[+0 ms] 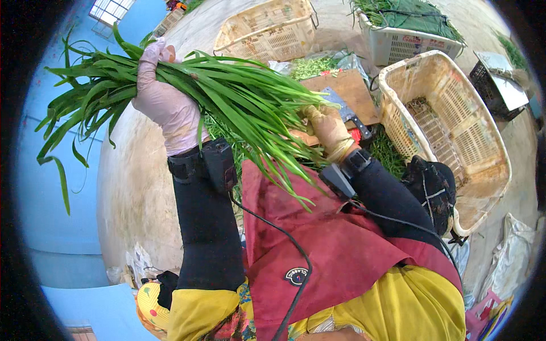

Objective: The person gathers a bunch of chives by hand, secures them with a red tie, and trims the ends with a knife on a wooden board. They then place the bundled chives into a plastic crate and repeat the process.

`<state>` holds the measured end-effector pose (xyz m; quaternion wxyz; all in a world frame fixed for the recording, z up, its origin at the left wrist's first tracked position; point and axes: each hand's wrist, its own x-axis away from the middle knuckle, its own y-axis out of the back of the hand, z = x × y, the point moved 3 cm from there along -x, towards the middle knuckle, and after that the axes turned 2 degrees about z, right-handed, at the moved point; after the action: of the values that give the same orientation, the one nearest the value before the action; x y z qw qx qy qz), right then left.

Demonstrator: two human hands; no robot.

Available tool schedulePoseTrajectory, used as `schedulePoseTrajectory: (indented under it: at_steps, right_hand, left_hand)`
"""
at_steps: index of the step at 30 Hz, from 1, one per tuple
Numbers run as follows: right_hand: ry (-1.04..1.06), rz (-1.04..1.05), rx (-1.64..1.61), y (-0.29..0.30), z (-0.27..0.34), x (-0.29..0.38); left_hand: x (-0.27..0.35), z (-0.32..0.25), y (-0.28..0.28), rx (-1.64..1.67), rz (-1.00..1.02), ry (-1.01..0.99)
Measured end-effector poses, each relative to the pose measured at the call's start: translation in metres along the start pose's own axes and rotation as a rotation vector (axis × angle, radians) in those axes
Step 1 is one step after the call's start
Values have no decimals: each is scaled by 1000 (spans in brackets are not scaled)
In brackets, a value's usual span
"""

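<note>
A large bunch of long, flat green leaves [239, 85], looking like Chinese chives, stretches across in front of me. My left hand [166, 98], in a thin whitish glove, grips it around the leafy part, with leaf tips drooping to the left. My right hand [330, 130], in a yellowish glove, has its fingers curled in at the pale stem ends; the leaves partly hide its fingertips. Just beyond the right hand, a knife with a broad blade [335, 100] and black handle [361, 127] lies on a wooden board [358, 91].
Pale cut trimmings [313, 67] lie behind the board. An open plastic crate [405, 113] stands at the right, and another crate [268, 40] farther back. A white crate [409, 44] of greens is partly covered by green cloth [413, 17]. A dark cable [298, 251] crosses my red apron [324, 238].
</note>
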<state>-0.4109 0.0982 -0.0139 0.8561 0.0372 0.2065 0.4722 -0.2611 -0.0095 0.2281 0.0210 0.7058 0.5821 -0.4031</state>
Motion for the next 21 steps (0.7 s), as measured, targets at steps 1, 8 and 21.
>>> schedulePoseTrajectory:
  at_steps: [1,8,21]
  right_hand:
    - [2,9,-3,2,16,2]
    - [-80,532,-602,86,139,32]
    - [-441,944,-492,52,30,83]
  left_hand:
    - [0,1,5,-6,-7,-4]
    - [-14,26,26,-70,51,25]
    - [-58,36,14,-103,28,-183]
